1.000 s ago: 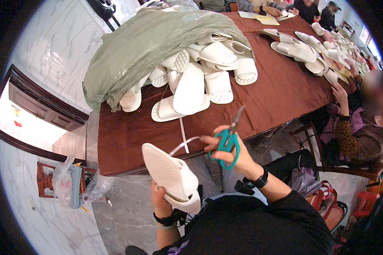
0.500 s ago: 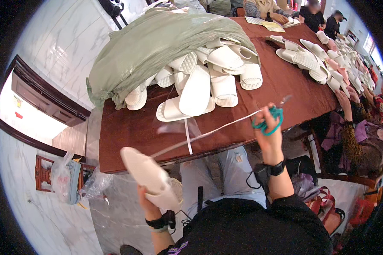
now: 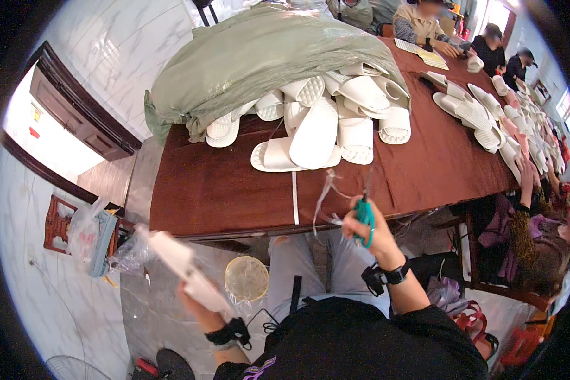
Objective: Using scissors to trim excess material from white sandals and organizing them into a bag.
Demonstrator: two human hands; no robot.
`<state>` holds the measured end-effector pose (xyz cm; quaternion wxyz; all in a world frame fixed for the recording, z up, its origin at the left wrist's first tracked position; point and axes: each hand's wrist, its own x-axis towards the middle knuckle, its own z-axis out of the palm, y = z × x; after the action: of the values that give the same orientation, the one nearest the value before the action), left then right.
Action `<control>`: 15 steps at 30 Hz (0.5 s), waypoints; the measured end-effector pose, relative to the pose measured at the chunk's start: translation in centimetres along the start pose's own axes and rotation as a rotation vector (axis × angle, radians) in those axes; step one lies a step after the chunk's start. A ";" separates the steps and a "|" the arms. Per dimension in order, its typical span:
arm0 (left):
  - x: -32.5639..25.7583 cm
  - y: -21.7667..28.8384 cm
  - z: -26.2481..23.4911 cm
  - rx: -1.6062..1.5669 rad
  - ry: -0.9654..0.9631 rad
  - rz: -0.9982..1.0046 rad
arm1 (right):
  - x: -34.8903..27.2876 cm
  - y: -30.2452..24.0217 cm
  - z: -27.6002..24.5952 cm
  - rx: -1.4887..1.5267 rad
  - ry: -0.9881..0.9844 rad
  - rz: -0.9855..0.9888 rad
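My left hand (image 3: 199, 307) is closed around a white slipper (image 3: 182, 261), smeared by motion, off the table's near left edge. At the table's front edge my right hand (image 3: 380, 237) is closed on scissors with teal handles (image 3: 364, 221); their dark, blurred blades point away from me. A thin strip of clear plastic (image 3: 325, 195) dangles beside the right fingers, seemingly pinched by them. Several white slippers (image 3: 316, 136) spill in a heap from a large green plastic bag (image 3: 266, 57) on the table.
A brown cloth covers the table (image 3: 221, 202), with a white strip (image 3: 294, 197) at its near edge. Below stands a yellow-rimmed bin (image 3: 247, 278). White and pink slippers (image 3: 475, 120) line the right side, where other people sit. Plastic bags (image 3: 88, 234) hang at left.
The slipper in my left hand has moved left and nearer to me. The right hand with the scissors has come left and closer; the pale strip stretched between the hands now dangles by the right one.
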<state>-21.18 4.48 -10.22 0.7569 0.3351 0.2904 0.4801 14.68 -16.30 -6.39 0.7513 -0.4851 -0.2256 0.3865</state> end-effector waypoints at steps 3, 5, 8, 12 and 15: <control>-2.7 -4.0 10.3 -0.074 0.064 -0.340 | -0.5 -0.3 3.1 -0.012 -0.194 0.120; -3.3 -5.8 10.9 -0.185 -0.274 -0.695 | -0.8 0.1 4.3 -0.126 -0.291 0.096; -2.9 -7.6 14.4 -0.409 -0.311 -0.777 | -1.6 1.1 4.4 -0.360 -0.319 0.032; -0.5 -7.7 16.6 -0.169 -0.231 -0.670 | -3.0 1.3 2.8 -0.344 -0.204 0.115; -0.6 -7.4 19.0 -0.003 -0.195 -0.437 | -3.4 1.5 1.4 -0.128 -0.039 -0.092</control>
<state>-2.97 -2.79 -4.46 0.8678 0.3080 0.2809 0.2705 11.15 -17.90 -7.02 0.7310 -0.5137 -0.2869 0.3456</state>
